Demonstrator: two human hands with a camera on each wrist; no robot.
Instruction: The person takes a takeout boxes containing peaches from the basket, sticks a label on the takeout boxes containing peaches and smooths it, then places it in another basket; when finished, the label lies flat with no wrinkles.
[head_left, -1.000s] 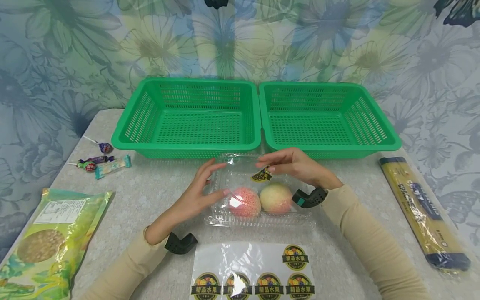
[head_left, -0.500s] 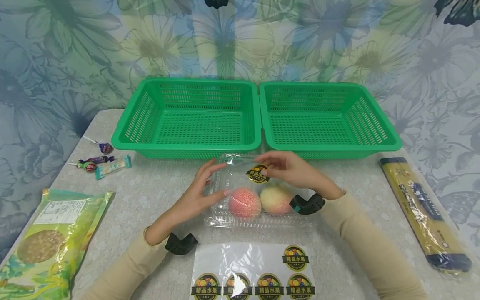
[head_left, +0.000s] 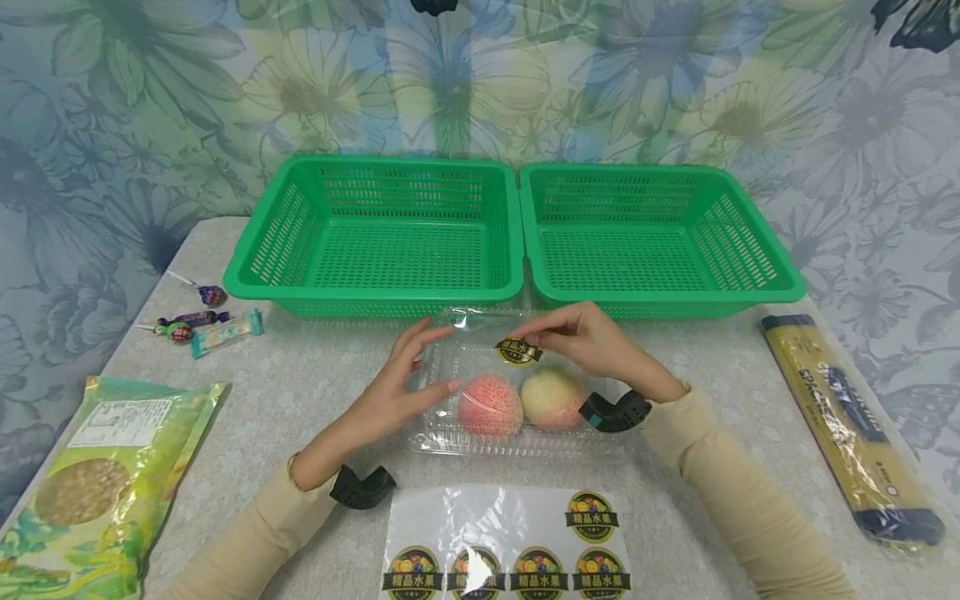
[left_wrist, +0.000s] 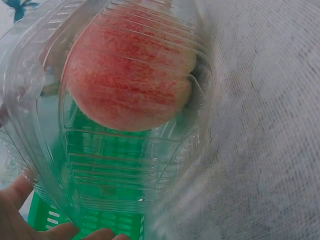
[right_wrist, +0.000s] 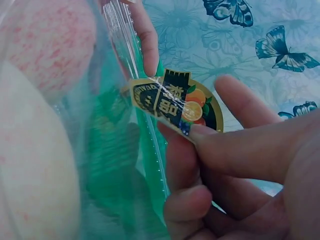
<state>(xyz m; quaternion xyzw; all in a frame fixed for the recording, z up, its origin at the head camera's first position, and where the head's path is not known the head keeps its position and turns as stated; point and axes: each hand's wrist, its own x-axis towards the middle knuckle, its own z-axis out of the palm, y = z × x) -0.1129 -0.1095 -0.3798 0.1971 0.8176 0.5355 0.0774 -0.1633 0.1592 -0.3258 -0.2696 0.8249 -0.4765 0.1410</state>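
A clear plastic clamshell box (head_left: 465, 333) stands in front of the baskets. Two peaches lie inside it, a reddish peach (head_left: 490, 405) and a paler peach (head_left: 553, 397). My left hand (head_left: 397, 383) rests against the box's left side, its fingers spread and fairly straight. Over the lid, my right hand (head_left: 592, 340) pinches a black and gold fruit sticker (head_left: 519, 352) between thumb and finger. In the right wrist view the sticker (right_wrist: 175, 100) bends, its lower part lying at the lid while its fruit-printed top stands away. How much of it sticks cannot be seen.
Two green baskets (head_left: 382, 297) (head_left: 667, 296) stand behind the box. A sticker sheet (head_left: 450, 517) lies in front. Candies and lollipops (head_left: 202, 321) and a green food bag (head_left: 112, 467) are at left, a spaghetti pack (head_left: 847, 425) at right.
The right hand shifted the sticker slightly left, turning its face up, then a little back right and down, tilting it at the lid. The left hand and box stayed still.
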